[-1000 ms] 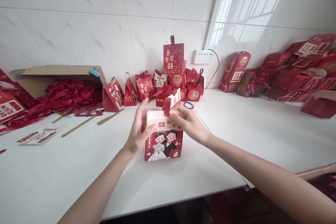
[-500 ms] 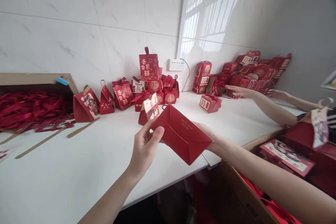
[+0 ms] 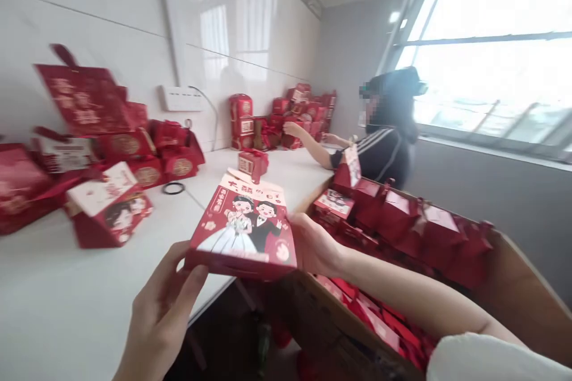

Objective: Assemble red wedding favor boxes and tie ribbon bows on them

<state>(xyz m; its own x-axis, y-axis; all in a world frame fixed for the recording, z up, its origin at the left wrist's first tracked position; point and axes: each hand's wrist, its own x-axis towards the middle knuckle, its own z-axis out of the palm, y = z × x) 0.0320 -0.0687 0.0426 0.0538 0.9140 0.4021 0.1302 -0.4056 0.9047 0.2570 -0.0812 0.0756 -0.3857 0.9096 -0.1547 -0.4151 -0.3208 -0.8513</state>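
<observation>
Between my two hands is a red gift box [image 3: 243,229] with a printed cartoon bride and groom, held tilted above the table's front edge. My left hand [image 3: 167,297] grips its near left corner, thumb along the bottom edge. On the box's right side, my right hand [image 3: 319,247] is closed round it, its fingertips partly hidden behind the box. A smaller red box with a pale printed flap [image 3: 109,205] stands on the white table to the left. Past the held box sits a small red box with a ribbon [image 3: 252,162].
To the right, a large cardboard carton [image 3: 527,268] holds several red boxes. Red boxes [image 3: 129,149] are stacked by the wall near a power strip [image 3: 182,98]. A black ring [image 3: 173,188] lies on the table [image 3: 40,309]. A co-worker [image 3: 379,149] reaches toward the far pile.
The view has swung right, toward the carton and window. The box in my hands has turned from its plain underside to its printed face. Both hands still hold it.
</observation>
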